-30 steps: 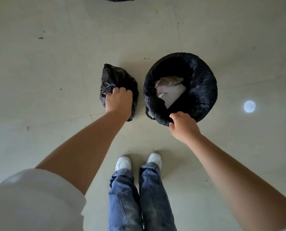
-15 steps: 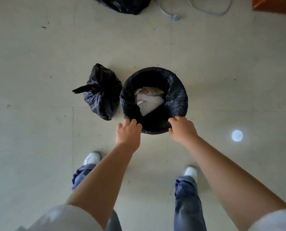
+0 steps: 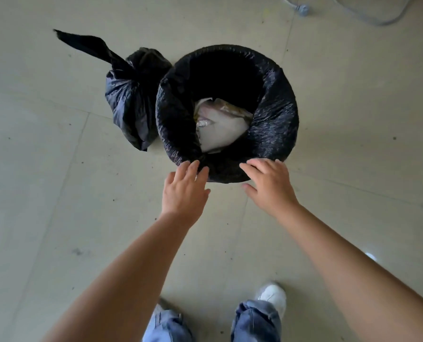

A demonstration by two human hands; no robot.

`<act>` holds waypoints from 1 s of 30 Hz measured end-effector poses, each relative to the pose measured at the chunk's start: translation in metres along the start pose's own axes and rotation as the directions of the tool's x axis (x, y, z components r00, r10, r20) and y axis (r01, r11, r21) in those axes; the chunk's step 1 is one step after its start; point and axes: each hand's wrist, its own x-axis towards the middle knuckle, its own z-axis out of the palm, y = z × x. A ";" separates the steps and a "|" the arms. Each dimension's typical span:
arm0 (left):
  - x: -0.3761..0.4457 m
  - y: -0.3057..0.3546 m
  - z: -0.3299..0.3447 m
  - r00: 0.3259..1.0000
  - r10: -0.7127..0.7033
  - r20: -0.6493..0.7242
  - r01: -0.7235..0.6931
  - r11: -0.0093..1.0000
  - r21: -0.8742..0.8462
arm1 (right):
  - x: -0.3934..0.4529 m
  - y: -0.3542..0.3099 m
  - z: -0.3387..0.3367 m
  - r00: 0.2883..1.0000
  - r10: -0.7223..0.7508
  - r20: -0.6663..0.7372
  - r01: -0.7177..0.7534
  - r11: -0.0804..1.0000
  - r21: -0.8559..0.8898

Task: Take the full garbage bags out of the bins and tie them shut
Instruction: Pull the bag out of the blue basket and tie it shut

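Both hands, left hand (image 3: 184,191) and right hand (image 3: 270,185), reach released, fingers spread, at the near rim of the bin liner (image 3: 274,124), neither grasping.

Cable (image 3: 368,17) cropped at top edge

Against the left side of the lined bin (image 3: 274,119), the tied black bag (image 3: 131,99) blocks any approach. Bare floor (image 3: 353,107) lies open right of the bin and in front of it. White paper (image 3: 220,127) fills the bin's bottom.
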 end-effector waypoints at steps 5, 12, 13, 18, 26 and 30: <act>0.022 -0.021 0.019 0.878 0.293 -0.380 -0.309 0.951 0.021 | 0.022 0.017 0.022 0.984 -0.177 0.018 0.176 0.984 0.026; 0.050 -0.037 0.032 0.816 0.388 -0.428 -0.457 0.887 -0.068 | 0.033 0.028 0.022 0.958 -0.287 -0.017 0.287 0.951 0.118; 0.054 -0.036 0.034 0.813 0.354 -0.462 -0.444 0.891 -0.099 | 0.034 0.028 0.024 0.960 -0.273 -0.062 0.279 0.951 0.131; 0.052 -0.027 0.030 0.741 0.256 -0.621 -0.468 0.860 -0.205 | 0.039 0.010 0.026 0.939 -0.095 -0.331 0.175 0.960 0.220; 0.051 -0.033 0.008 0.785 0.271 -0.558 -0.354 0.934 -0.045 | 0.048 0.000 0.011 0.906 -0.168 -0.388 0.276 0.930 0.241; 0.049 -0.045 0.004 0.790 0.364 -0.494 -0.312 0.932 0.186 | 0.040 0.021 0.008 0.893 -0.236 -0.382 0.243 0.970 -0.030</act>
